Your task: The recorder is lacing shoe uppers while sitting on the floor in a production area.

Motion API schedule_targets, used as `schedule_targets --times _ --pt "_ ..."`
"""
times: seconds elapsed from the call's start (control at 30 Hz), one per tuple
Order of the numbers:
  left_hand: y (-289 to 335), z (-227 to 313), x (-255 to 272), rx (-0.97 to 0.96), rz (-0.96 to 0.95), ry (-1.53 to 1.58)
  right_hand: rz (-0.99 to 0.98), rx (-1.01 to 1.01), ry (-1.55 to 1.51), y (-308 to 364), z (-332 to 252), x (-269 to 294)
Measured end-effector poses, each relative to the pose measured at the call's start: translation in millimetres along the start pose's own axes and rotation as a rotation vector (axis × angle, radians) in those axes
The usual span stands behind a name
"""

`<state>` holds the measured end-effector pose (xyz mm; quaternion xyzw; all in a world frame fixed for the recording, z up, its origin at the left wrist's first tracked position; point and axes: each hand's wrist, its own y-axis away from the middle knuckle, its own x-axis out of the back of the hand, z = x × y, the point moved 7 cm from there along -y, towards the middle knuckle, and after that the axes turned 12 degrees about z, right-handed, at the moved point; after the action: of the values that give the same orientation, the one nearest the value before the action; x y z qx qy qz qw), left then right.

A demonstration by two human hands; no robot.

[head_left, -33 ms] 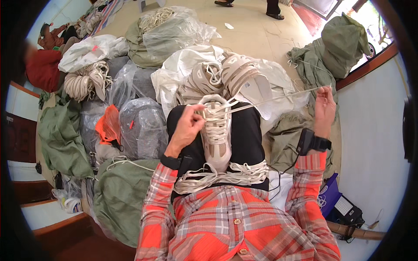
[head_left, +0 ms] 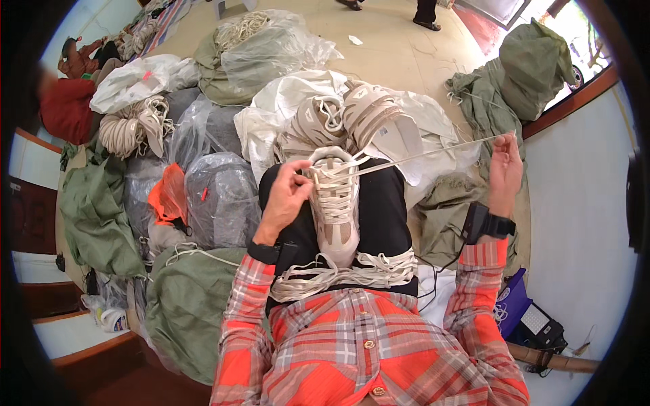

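A beige and white lace-up shoe (head_left: 335, 233) rests between my thighs, toe toward me. Light laces criss-cross its front. My right hand (head_left: 505, 169) is raised well off to the right, fingers pinched on a shoelace (head_left: 433, 153) that runs taut from the top of the shoe. Beside the shoe's upper left edge is my left hand (head_left: 283, 201), its fingers bent, with a gap between index finger and thumb. I see nothing held in it. A bundle of loose laces (head_left: 308, 283) lies across my lap, below the toe.
More beige shoes (head_left: 379, 111) are piled on white sacking beyond my knees. Clear plastic bags (head_left: 223, 196) and green sacks (head_left: 196, 311) crowd the left. Green sacks (head_left: 535, 68) stand at right. A person in red (head_left: 68, 105) sits far left; another person's feet (head_left: 426, 26) show at the top.
My left hand has shifted slightly left, and its index finger has drawn back from over the shoe's laces. The right hand keeps its place with the lace stretched.
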<state>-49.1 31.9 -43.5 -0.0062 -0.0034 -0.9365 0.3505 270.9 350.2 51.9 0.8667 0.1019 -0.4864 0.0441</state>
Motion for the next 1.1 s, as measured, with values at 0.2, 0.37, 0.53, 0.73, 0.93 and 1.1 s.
schedule_targets --times 0.2,0.37,0.53,0.73,0.93,1.1 --pt "-2 19 -18 -0.193 -0.023 -0.323 0.135 0.309 0.591 24 -35 -20" --pt "-1 43 -73 -0.593 -0.171 -0.484 0.222 0.39 0.571 34 -48 -27" --pt "14 48 -93 -0.599 -0.179 -0.65 0.253 0.373 0.927 25 -36 5" --pt "72 42 -132 -0.814 -0.39 -0.873 0.204 0.02 1.141 32 41 63" --pt "33 63 -94 -0.809 -0.188 -0.801 -0.26 0.032 1.377 97 146 23" --pt "-10 47 -72 -0.757 -0.199 -1.031 -0.496 -0.083 1.429 136 203 -26"
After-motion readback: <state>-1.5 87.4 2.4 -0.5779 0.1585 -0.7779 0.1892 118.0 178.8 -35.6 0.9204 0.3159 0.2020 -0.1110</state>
